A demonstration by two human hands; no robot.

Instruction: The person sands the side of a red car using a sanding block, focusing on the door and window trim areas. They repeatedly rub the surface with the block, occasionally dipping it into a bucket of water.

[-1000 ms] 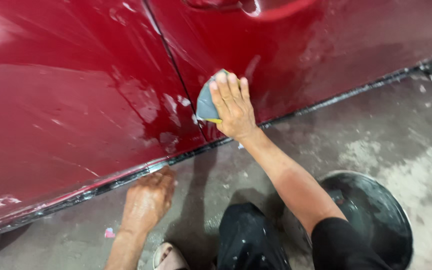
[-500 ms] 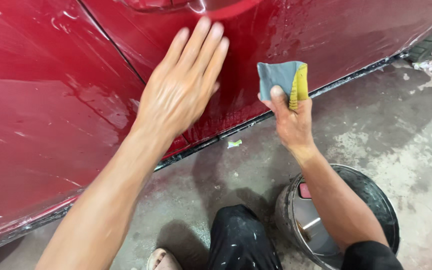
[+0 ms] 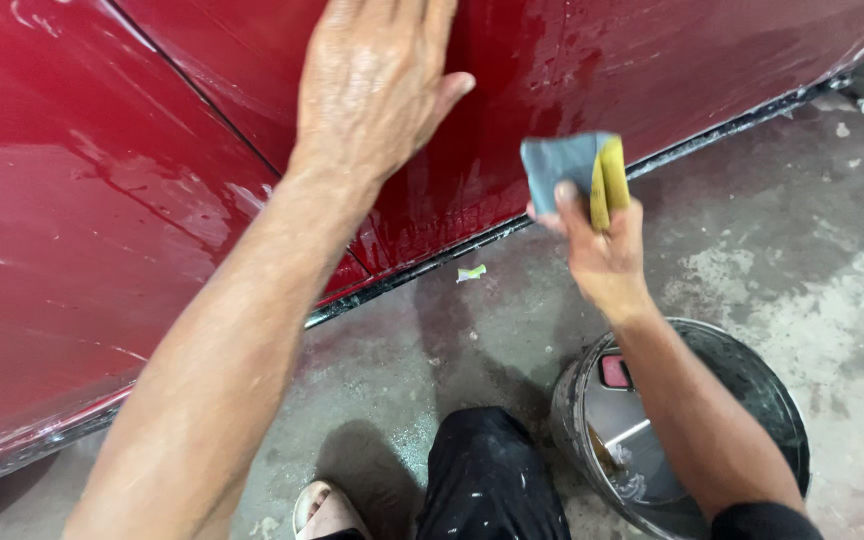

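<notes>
— What are your hands on just now?

— My left hand (image 3: 377, 85) lies flat and open on the wet red car door (image 3: 572, 90), palm to the paint, fingers spread upward and closed on nothing. My right hand (image 3: 602, 250) is off the door, below and in front of its lower part, pinching a folded sheet of sandpaper (image 3: 572, 170), grey on the face with a yellow back showing at the fold. The thumb presses it from the front; the other fingers are behind it, so I cannot tell how they sit.

— Where does that leave the paper against the door?

— Apart from it, raised in the air just in front of the lower part, above the black sill strip (image 3: 472, 245) at the door's bottom edge.

— How would you do this part well?

— I judge that the flat palm is for feeling the surface, so I would slide it lightly and slowly, letting the skin find ridges that the gloss hides. The paper should go on wet and folded flat, with even pressure from the whole pad of fingers, not the tips, or it will cut grooves.

— And the bucket?

— The metal bucket (image 3: 752, 375) stands on the concrete floor (image 3: 802, 250), below the door and under my right forearm, beside my knee (image 3: 487, 470). I would keep my elbow clear of its rim.
</notes>
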